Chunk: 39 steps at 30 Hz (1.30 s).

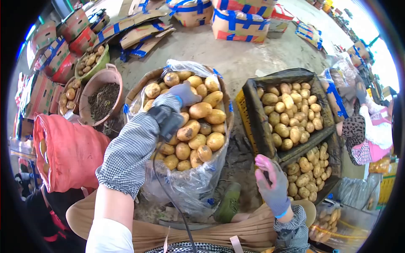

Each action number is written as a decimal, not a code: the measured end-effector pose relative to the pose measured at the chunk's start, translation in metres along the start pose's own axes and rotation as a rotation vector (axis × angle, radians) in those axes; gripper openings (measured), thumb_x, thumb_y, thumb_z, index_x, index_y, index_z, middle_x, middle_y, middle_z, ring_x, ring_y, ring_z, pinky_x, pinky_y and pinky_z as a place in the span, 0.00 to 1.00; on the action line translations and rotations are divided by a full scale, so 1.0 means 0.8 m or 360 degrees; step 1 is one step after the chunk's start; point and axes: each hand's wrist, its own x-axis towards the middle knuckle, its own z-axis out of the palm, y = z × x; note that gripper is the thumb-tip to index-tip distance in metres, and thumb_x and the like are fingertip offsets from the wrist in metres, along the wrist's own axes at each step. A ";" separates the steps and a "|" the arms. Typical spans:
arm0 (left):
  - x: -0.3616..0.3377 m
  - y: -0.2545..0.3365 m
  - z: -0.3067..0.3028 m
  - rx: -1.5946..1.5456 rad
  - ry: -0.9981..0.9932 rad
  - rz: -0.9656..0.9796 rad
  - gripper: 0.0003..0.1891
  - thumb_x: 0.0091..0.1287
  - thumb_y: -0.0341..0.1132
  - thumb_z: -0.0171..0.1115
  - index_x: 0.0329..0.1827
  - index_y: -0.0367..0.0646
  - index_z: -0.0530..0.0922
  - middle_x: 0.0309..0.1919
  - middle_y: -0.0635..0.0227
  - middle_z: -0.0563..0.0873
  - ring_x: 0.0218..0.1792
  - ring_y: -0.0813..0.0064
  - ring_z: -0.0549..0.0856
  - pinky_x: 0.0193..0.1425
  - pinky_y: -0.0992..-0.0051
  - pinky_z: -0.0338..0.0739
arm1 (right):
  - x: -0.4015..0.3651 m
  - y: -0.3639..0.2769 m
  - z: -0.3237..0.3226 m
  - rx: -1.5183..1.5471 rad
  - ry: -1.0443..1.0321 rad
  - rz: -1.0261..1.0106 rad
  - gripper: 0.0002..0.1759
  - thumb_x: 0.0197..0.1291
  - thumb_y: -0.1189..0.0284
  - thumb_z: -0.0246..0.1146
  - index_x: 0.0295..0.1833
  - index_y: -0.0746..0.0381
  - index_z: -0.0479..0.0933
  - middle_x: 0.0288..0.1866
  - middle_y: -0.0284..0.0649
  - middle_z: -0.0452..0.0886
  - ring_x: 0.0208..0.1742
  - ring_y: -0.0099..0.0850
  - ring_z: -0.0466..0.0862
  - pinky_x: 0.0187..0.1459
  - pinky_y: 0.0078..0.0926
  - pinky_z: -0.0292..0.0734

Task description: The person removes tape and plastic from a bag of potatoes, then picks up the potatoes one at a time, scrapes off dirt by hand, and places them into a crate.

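My left hand [185,93], in a grey glove, reaches into the plastic-lined box [181,185] and rests among the large potatoes [200,110] near its far side. Its fingers point away and partly down, and whether they grip a potato is hidden. My right hand [272,181], in a grey glove with pink fingertips, hovers beside the near left edge of the divided black crate [265,139]. Its fingers are stretched out, with nothing in them. Smaller potatoes [291,114] fill both compartments of that crate.
A red sack [69,152] stands at the left, near a pink tub [116,78] of dark soil and a green basin [103,62] of potatoes. Taped cartons [240,27] stand at the back. Another person [371,133] is at the far right.
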 end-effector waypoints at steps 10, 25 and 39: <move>-0.239 0.025 0.084 -0.2387 -0.0105 0.0886 0.43 0.48 0.23 0.76 0.68 0.47 0.64 0.58 0.66 0.74 0.60 0.72 0.75 0.64 0.70 0.74 | -0.041 0.028 0.040 0.1030 -0.0250 0.0339 0.32 0.62 0.80 0.64 0.72 0.62 0.62 0.57 0.41 0.78 0.54 0.26 0.80 0.54 0.23 0.77; -0.319 0.090 0.165 -0.2592 -0.0447 0.0921 0.46 0.61 0.34 0.72 0.78 0.42 0.51 0.66 0.64 0.71 0.65 0.72 0.71 0.71 0.71 0.64 | -0.065 0.033 0.037 0.1377 -0.0038 0.0141 0.38 0.60 0.76 0.67 0.74 0.60 0.59 0.56 0.34 0.76 0.53 0.21 0.77 0.52 0.17 0.76; -0.169 0.004 0.111 -0.0418 0.1193 0.0414 0.31 0.59 0.35 0.63 0.67 0.40 0.69 0.55 0.50 0.79 0.55 0.56 0.79 0.60 0.60 0.74 | -0.014 0.074 -0.037 0.2495 0.0394 0.0518 0.23 0.71 0.66 0.55 0.67 0.66 0.66 0.60 0.49 0.77 0.53 0.35 0.82 0.55 0.33 0.81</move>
